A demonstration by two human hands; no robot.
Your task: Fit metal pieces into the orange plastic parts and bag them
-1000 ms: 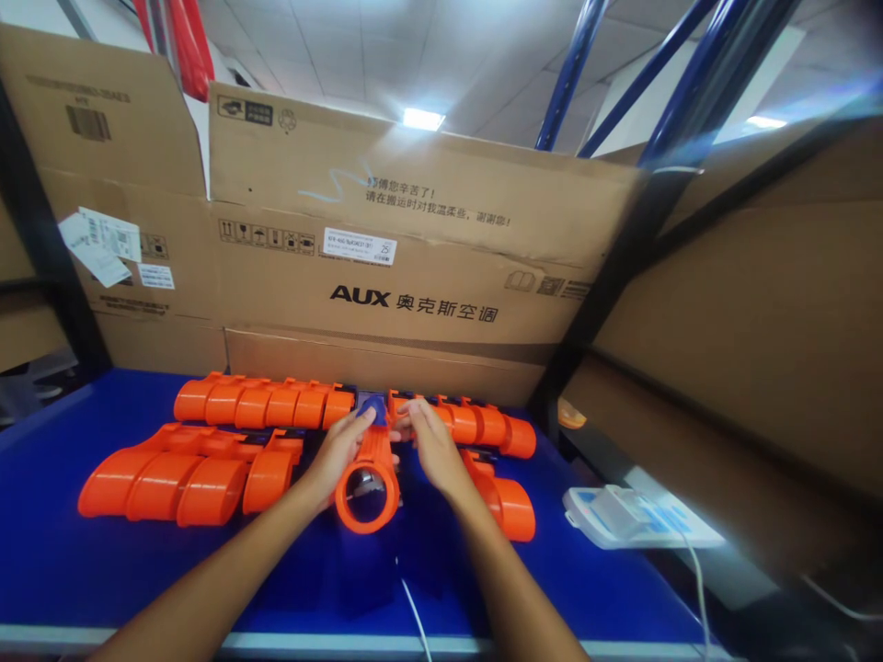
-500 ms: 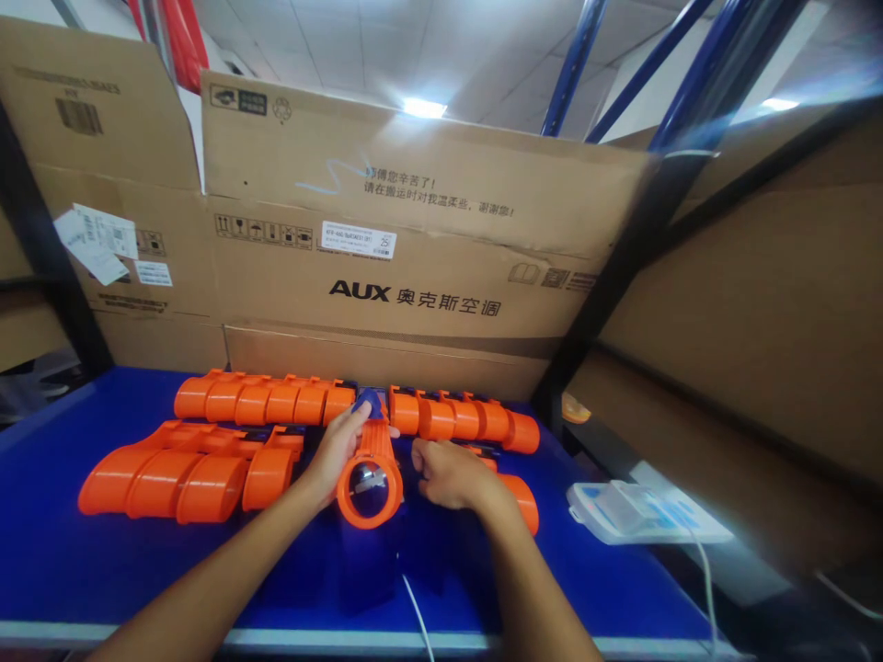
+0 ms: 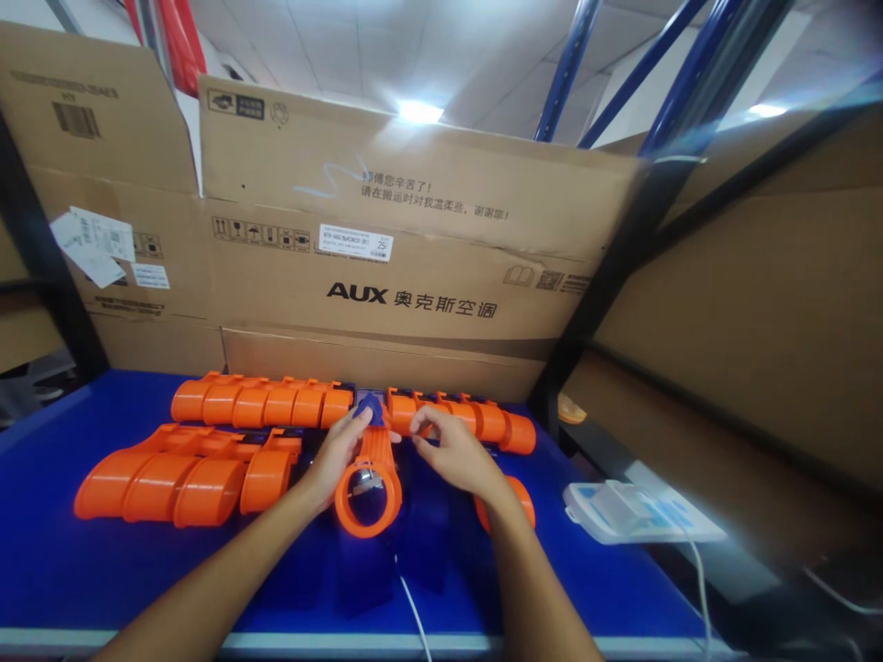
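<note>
My left hand [image 3: 339,460] is closed around an orange tape dispenser [image 3: 377,452] with a blue part at its top. The dispenser's round orange ring faces me, and a shiny metal piece shows through it. Just right of its upper part is my right hand [image 3: 455,450], fingers curled and thumb close to the index finger. Whatever lies between those fingertips, if anything, is too small to make out. Rows of similar orange dispensers [image 3: 208,487] lie to the left, and more dispensers [image 3: 490,423] are behind my right hand.
The blue tabletop [image 3: 41,570] ends at a pale front edge. Behind it stands a big cardboard sheet [image 3: 414,336]. A clear plastic case [image 3: 638,512] with a white cable lies at the right, near a dark metal post [image 3: 586,303]. Another white cable [image 3: 412,602] crosses the front edge.
My right hand has risen from low beside the dispenser to near its upper part, and its fingers have loosened from a tighter curl. My left hand keeps its hold.
</note>
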